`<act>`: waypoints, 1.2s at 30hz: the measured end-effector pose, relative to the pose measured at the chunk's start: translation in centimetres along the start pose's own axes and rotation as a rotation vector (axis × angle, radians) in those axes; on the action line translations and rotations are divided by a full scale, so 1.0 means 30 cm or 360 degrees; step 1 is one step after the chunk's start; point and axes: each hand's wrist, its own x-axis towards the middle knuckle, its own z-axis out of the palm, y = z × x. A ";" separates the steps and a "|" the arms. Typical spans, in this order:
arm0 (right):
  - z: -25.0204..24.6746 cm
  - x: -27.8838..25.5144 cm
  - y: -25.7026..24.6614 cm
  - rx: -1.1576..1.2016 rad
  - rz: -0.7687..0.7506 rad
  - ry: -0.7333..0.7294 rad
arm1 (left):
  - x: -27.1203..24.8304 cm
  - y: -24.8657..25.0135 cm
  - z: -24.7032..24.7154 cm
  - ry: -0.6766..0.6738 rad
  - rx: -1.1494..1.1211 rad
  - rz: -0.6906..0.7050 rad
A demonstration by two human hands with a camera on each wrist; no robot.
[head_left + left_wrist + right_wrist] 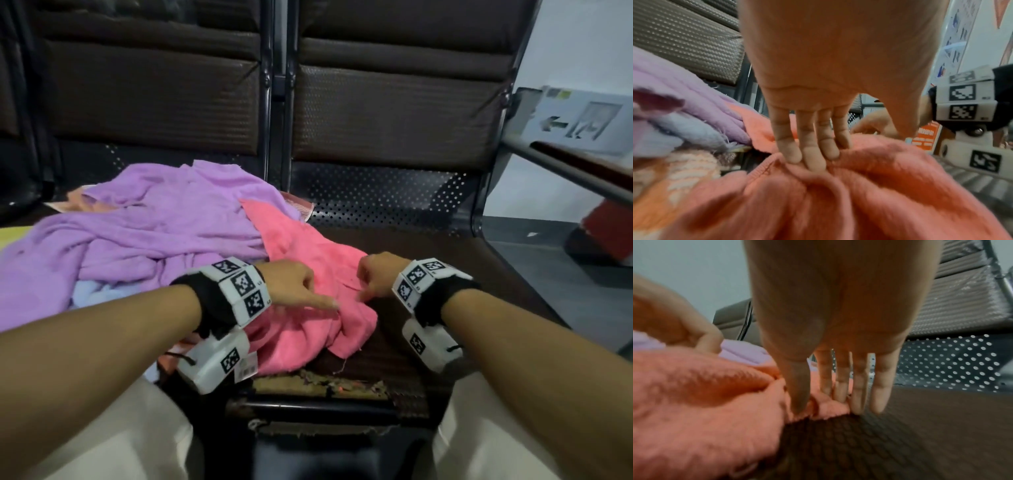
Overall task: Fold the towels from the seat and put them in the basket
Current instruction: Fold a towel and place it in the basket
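Towels are lying heaped on the seat (445, 260): a purple towel (144, 219) at the left, a pale blue one (92, 291) peeking out beneath it, and the pink towel (301, 274) at the right of the heap, crumpled and lying partly on the dark cushion. No basket is showing in any view. Judged from this layout, the step in hand is taking hold of the pink towel so as to spread it for folding.

The left hand (294, 287) is reaching in from the left, palm down, its fingers (807, 155) pressing into a gathered ridge by the hem; whether the thumb is closing a pinch cannot be told. The right hand (376, 274) is bearing down at the towel's right edge, thumb and fingers (840, 386) pinching a small fold where cloth meets cushion.

To do this well, each hand should be finding a true corner along one hem, not a mid-cloth bunch, then lifting apart so the towel is hanging flat and clear of the purple one.
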 end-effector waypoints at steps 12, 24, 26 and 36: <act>-0.116 -0.029 0.018 0.1172 -0.0035 0.0662 | -0.012 0.050 0.062 0.0295 0.0562 0.0229; -0.247 -0.120 0.031 0.2128 -0.0196 0.1355 | -0.032 0.151 -0.250 0.1319 -0.1328 0.0166; -0.191 -0.122 0.027 0.2117 -0.0107 0.0970 | -0.028 0.150 -0.256 0.1293 -0.1323 0.0153; -0.038 -0.126 0.157 0.0362 0.0216 0.0171 | -0.007 0.124 -0.149 0.1004 -0.0806 -0.0010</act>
